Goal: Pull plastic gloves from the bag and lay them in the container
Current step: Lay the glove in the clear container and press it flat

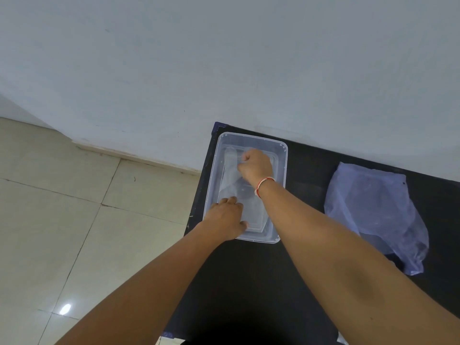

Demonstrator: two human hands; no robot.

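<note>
A clear plastic container (282,155) stands at the far left corner of the black table (249,282). A thin clear plastic glove (230,168) lies stretched lengthwise inside it. My right hand (256,165) is inside the container near its far end, fingers curled and pinching the glove's far part. My left hand (226,220) rests over the container's near left rim, fingers pressing the glove's near end. The translucent bluish plastic bag (373,215) lies flat on the table to the right, with no hand on it.
The table's left edge runs just beside the container, with beige tiled floor (62,220) below. A pale wall (224,70) stands directly behind the table. A red and white thread band circles my right wrist.
</note>
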